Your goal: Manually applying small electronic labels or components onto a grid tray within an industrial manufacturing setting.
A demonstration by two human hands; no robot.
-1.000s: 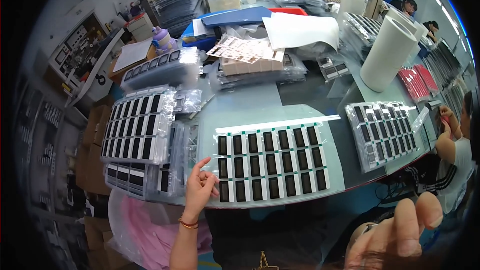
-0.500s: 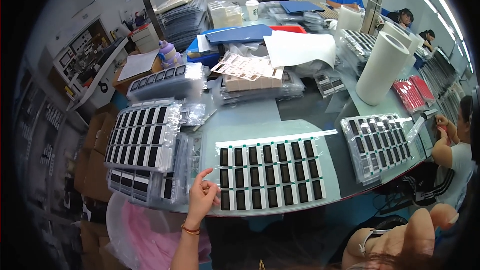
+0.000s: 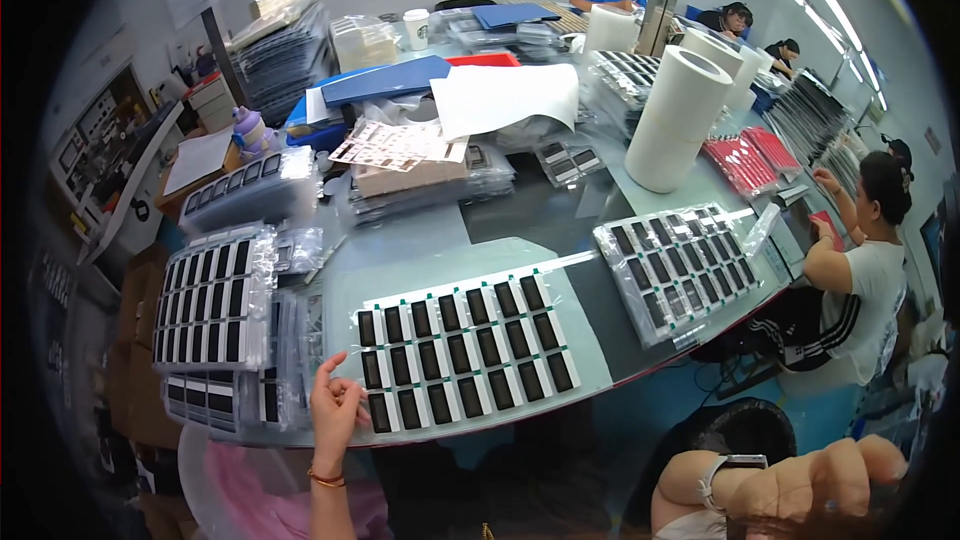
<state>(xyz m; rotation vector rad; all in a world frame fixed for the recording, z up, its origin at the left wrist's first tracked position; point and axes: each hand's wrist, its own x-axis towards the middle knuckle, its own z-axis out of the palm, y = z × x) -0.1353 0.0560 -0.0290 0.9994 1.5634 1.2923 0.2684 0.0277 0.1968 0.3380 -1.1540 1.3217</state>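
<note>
A flat sheet of small dark rectangular panels (image 3: pixel 463 348), set in rows with white strips and green tabs, lies before me on the table. At its near left corner is my left hand (image 3: pixel 336 408), its forefinger stretched out and the other fingers loosely bent, with the thumb beside the sheet's edge. I see nothing held in it. Large and close at the lower right, my right hand (image 3: pixel 825 485) is raised off the table, with a watch (image 3: pixel 735 463) on the wrist. Its fingers are bent and partly lost at the dark rim; whether they hold anything is hidden.
Stacked panel trays stand at left (image 3: pixel 215 300) and right (image 3: pixel 677 265). White rolls (image 3: pixel 680 118), blue folders (image 3: pixel 388 78), a white sheet (image 3: pixel 503 100) and red packs (image 3: pixel 742 162) crowd the far side. A co-worker (image 3: pixel 865 250) sits at right; others work behind.
My view has turned to the right, so the table's contents appear farther left. My left hand stays by the sheet's corner. My right hand remains raised, its pose slightly changed.
</note>
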